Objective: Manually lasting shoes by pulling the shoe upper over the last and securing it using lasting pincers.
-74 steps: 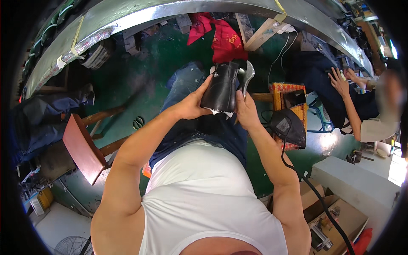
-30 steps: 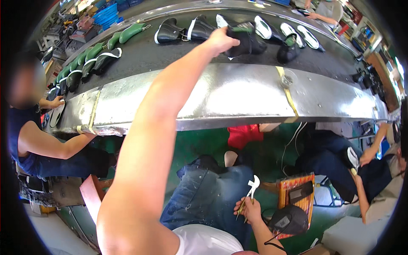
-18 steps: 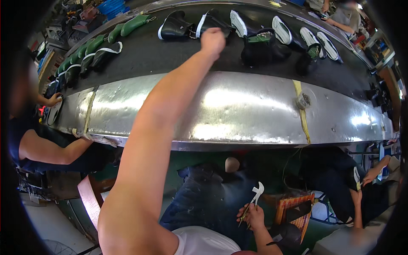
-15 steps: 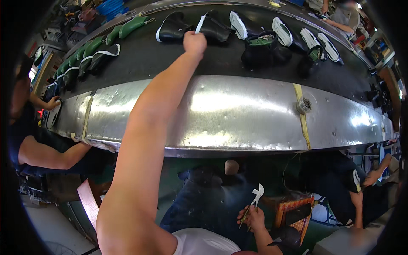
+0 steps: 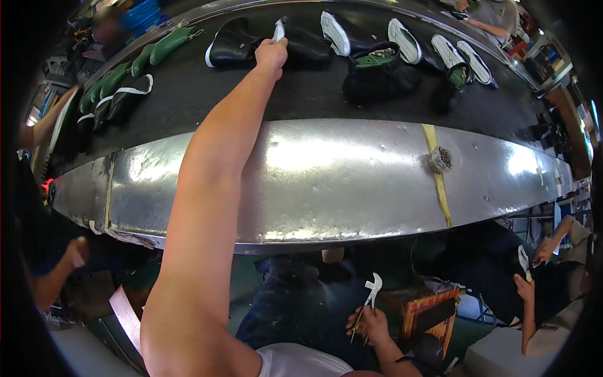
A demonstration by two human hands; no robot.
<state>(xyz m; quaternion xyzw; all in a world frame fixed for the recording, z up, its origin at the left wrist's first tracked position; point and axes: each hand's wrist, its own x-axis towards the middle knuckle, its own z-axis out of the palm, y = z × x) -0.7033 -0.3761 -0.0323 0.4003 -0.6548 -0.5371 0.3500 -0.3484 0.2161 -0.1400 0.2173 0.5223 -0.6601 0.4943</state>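
Note:
My left hand (image 5: 272, 58) reaches across to the black work surface, its fingers closed on the white-edged end of a black boot (image 5: 304, 45) lying on its side. Just left of it lies another black boot (image 5: 231, 43) with a white sole edge. Low in the view, above my lap, my right hand (image 5: 370, 323) is wrapped round the handles of lasting pincers (image 5: 374, 288); their pale metal head points up.
More white-soled boots (image 5: 405, 41) lie to the right, near an upright dark boot (image 5: 377, 69). Green boot forms (image 5: 143, 60) line the left. A metal ledge (image 5: 326, 182) carries a cup of small nails (image 5: 441, 159). Co-workers sit at both sides; one holds a shoe (image 5: 524, 261).
The view has shifted slightly. My left hand stays at the black boot, and my right hand keeps the pincers. The left co-worker's hands have moved, one now up by the boots.

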